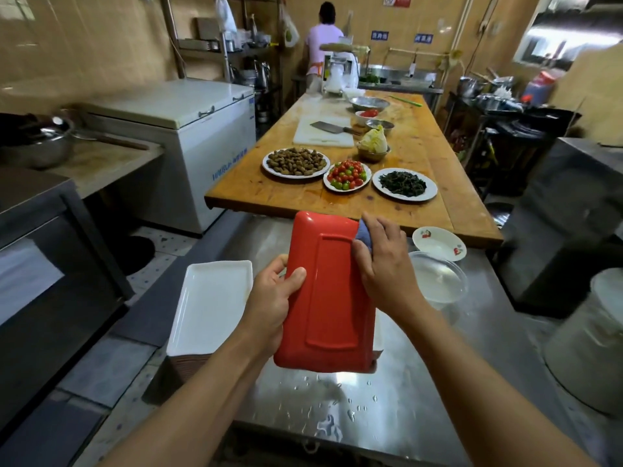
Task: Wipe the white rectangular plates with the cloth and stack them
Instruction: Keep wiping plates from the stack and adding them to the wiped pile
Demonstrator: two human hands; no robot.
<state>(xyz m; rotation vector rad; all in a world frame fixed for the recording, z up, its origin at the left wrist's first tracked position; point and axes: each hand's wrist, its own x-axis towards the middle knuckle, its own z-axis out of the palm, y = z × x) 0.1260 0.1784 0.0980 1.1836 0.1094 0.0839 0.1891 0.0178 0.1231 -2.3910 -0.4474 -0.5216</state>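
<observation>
Gripping the lower left edge of a rectangular plate (332, 291) at the centre of the frame, the left hand (273, 303) has its thumb over the red underside and its fingers curled round the rim. The plate is held tilted above the steel tabletop (421, 382), underside facing the camera. The right hand (384, 264) presses a blue cloth (364, 234) against the plate's upper right edge, fingers clenched over the cloth. Left of the plate, a stack of white rectangular plates (212, 305) lies face up at the tabletop's left edge. To the right stand a clear plastic bowl (438, 278) and a small flowered bowl (438, 242). Water drops (350, 402) dot the steel in the lower centre.
</observation>
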